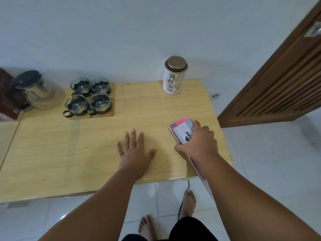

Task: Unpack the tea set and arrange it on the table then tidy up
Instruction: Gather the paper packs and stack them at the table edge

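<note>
Dim, soft, even light; wide-angle bending at edges.

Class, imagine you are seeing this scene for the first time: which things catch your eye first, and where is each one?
First come the two hands on the wooden table: the left hand lies flat near the front edge, and the right hand grips a flattened pink and white box at the right edge. Next, four glass cups sit on wooden coasters at the back left beside a glass teapot, and a white tea tin stands by the wall.

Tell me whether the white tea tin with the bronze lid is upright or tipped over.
Upright. The white tea tin stands on its base at the wooden table's far edge, bronze lid on top, closed.
</note>
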